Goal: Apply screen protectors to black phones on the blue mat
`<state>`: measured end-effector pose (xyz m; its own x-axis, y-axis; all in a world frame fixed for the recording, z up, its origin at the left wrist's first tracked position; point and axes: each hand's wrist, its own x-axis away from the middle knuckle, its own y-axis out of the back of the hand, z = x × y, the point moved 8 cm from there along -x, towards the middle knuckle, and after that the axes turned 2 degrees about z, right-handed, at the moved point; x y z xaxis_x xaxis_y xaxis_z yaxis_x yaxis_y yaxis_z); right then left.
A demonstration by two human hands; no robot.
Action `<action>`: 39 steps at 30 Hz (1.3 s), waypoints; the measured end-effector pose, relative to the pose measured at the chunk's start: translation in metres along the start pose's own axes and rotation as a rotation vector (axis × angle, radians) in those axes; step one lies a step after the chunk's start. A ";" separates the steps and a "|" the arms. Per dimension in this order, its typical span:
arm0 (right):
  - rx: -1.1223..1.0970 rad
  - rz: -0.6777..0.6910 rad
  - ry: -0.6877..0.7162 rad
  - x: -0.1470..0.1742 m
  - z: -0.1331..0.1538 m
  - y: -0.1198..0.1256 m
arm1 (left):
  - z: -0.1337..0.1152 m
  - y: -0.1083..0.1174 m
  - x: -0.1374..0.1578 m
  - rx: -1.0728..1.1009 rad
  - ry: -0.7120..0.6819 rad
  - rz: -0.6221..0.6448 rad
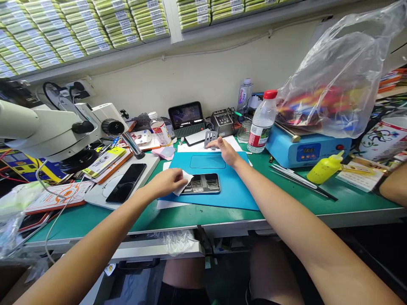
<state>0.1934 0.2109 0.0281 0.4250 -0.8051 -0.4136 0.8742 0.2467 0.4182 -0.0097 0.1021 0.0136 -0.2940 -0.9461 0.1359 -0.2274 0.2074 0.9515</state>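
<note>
My left hand (171, 182) is closed on a white tissue (187, 180) at the left end of a phone (203, 184). The phone lies flat on a blue mat (237, 192), its upward side dark with pale streaks and a grey band across it. My right hand (224, 150) is over the mat's far edge, fingers stretched to the left and thumb up. Just beyond its fingertips is a grey slotted piece (210, 139); whether they touch it I cannot tell. A rectangular outline (207, 162) marks the mat between my hands.
A microscope (63, 131) overhangs the left side, near a second black phone (126, 183). On the right are a red-capped bottle (262, 123), a blue machine (305, 146), tweezers (299, 180) and a yellow squeeze bottle (324, 168). Another person's arm (394, 184) reaches in at far right.
</note>
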 end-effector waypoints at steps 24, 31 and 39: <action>0.020 -0.017 0.003 -0.007 -0.009 0.000 | 0.028 0.003 -0.007 0.068 0.169 0.255; 0.037 -0.023 0.013 -0.007 -0.005 0.001 | 0.022 0.004 -0.008 0.054 0.179 0.257; 0.010 -0.033 -0.004 -0.006 -0.009 0.002 | 0.030 0.010 -0.015 0.004 0.207 0.248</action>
<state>0.1947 0.2216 0.0239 0.3953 -0.8148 -0.4241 0.8852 0.2146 0.4129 -0.0358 0.1261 0.0130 -0.1456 -0.8971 0.4171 -0.1761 0.4384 0.8814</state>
